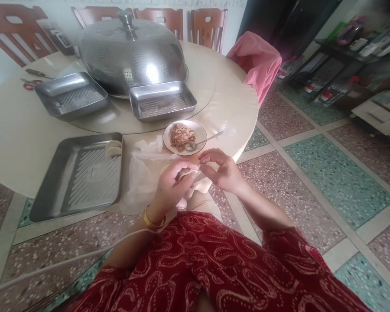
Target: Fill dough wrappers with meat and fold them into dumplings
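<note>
Over my lap, my left hand (173,184) and right hand (221,170) pinch a pale dough wrapper (189,173), each grip clamped on it. Beyond, a white saucer (199,130) holds minced filling (181,136) and a spoon (203,141). One folded dumpling (113,148) lies in the steel tray (79,175) on the round cream tabletop (16,143), above terrazzo floor (315,151).

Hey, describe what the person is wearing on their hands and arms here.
Both hands are bare, no gloves or rings visible. The left hand has a yellow bangle at the wrist. The right hand has a bare wrist and forearm. The red garment with pale swirling dotted pattern has short sleeves that leave both forearms uncovered.
</note>
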The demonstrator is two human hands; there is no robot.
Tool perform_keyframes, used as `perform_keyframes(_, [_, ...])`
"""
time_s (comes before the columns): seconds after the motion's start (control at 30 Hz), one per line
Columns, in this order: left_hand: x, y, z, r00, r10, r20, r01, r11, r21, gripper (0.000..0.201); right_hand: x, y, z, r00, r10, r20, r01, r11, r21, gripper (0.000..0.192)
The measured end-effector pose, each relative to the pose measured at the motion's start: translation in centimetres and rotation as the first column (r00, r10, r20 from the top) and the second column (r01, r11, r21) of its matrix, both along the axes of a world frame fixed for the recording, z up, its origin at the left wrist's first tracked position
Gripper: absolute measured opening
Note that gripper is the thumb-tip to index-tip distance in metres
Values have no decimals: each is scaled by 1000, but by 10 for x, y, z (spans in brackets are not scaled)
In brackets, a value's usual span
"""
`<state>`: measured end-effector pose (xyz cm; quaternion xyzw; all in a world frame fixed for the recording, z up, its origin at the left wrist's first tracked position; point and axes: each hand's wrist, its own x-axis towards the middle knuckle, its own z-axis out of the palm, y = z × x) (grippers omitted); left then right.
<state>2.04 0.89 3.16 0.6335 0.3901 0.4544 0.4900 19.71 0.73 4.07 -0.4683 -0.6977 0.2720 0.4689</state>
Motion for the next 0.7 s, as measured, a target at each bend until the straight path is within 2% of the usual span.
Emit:
perform_keyframes(0.17, [1,1,5,995,-48,-84,53,997,58,8,1,1,3,994,85,-69,-91,993,-81,10])
perform_keyframes(0.3, [2,1,4,993,-43,-112,49,998,45,8,2,-1,6,981,150,-120,-163,980,-112,15])
perform_keyframes(0.5, [2,0,1,998,-10,-61,7,998,-59,7,0,-8,4,996,87,-36,-89,995,-52,12])
perform_keyframes(0.7, [2,0,-3,1000,1,19,0,998,-65,9,1,-14,4,997,67,25,-68,997,25,13])
